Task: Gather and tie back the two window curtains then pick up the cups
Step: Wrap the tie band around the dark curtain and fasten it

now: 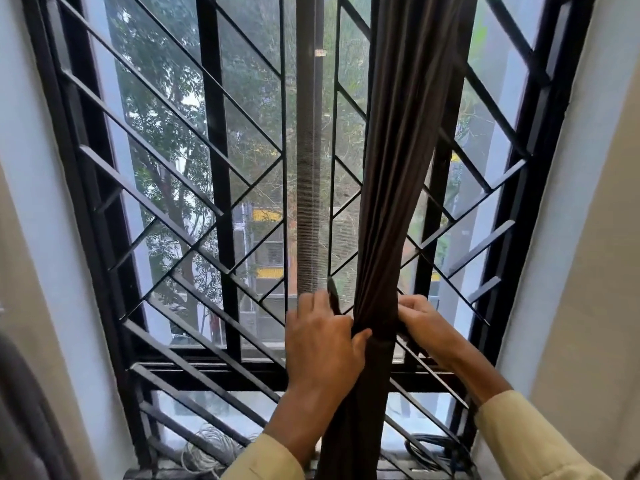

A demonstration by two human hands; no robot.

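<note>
**Brown curtain (398, 168) bunched between two hands at the window**

Cream sleeves (263, 459) reach up from the lower edge. The left hand (322, 337) is curled against the bundle's left side, its thumb pressing into the folds. A short dark strip (334, 296) stands up from its fingers; I cannot tell whether that strip is a tie. The right hand (422, 322) clasps the bundle's right side at the same height, fingers wrapped behind the cloth.

Between them the curtain is pinched into a narrow rope. It hangs right of the window's middle, spreads wider above, and falls to the sill (166, 472) below. On the sill lie a pale cable coil (204, 445) at left and a black cable coil (433, 448) at right.

Behind stands the black metal grille (216, 133) of slanted bars. A grey mesh strip (308, 168) runs down its middle. Beyond are green trees (166, 126) and a building (266, 244).
</note>
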